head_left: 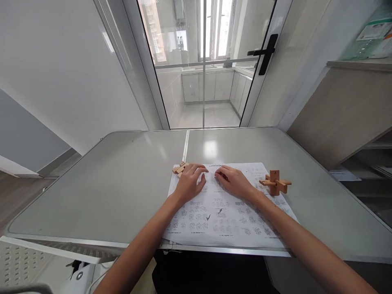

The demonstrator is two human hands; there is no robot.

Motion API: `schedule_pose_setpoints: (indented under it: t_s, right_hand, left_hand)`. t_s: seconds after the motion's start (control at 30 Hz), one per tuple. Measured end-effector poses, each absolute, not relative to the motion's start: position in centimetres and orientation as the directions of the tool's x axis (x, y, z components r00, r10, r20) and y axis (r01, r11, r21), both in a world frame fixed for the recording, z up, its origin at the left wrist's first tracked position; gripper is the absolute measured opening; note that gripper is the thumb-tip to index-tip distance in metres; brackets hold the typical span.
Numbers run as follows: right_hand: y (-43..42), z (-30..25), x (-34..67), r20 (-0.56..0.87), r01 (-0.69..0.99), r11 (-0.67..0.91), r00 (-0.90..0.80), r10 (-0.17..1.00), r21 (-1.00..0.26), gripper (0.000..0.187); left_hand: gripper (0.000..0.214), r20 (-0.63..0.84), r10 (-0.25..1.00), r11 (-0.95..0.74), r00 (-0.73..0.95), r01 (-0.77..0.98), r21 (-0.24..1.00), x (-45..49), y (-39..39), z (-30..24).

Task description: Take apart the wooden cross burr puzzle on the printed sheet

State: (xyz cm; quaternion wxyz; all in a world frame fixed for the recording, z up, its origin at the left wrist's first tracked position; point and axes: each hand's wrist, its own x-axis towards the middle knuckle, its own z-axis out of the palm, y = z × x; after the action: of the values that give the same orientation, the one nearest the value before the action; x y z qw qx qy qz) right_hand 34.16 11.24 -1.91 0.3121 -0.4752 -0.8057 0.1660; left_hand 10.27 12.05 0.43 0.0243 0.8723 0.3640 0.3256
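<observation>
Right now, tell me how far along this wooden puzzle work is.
Done: one wooden puzzle stands assembled as a cross on the right of the printed sheet. In hand: both hands lie flat on the sheet, the left hand beside loose wooden pieces, the right hand holding nothing. Left: those loose pieces are not joined.

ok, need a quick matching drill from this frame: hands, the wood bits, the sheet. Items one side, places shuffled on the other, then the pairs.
Items
1. assembled wooden puzzle
2. loose wooden pieces
3. printed sheet
4. right hand

Places
A. under both hands, on the table
B. at the sheet's far left corner, beside the left hand
C. flat on the sheet, near its middle
D. on the sheet's right edge, touched by no hand

Pairs: 1-D, 2-B, 3-A, 4-C
</observation>
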Motion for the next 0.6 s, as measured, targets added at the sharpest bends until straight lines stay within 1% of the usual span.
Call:
schedule_pose_setpoints:
  t_s: [0.1,0.2,0.6]
  right_hand:
    - [11.3,-2.1,34.2,0.351,0.659,0.501,-0.358,0.865,-0.561,0.025]
    - [11.5,-2.3,34.2,0.356,0.657,0.506,-0.360,0.862,-0.559,0.023]
    - [11.2,-2.2,34.1,0.354,0.655,0.493,-0.345,0.869,-0.572,0.023]
  left_hand:
    - [0.026,0.461,0.597,-0.797,0.657,0.551,0.248,10.5,11.9,0.1]
    - [0.030,0.405,0.560,-0.827,0.723,0.517,0.221,10.6,11.9,-0.2]
    - [0.028,0.441,0.509,-0.858,0.739,0.477,0.190,10.7,12.1,-0.7]
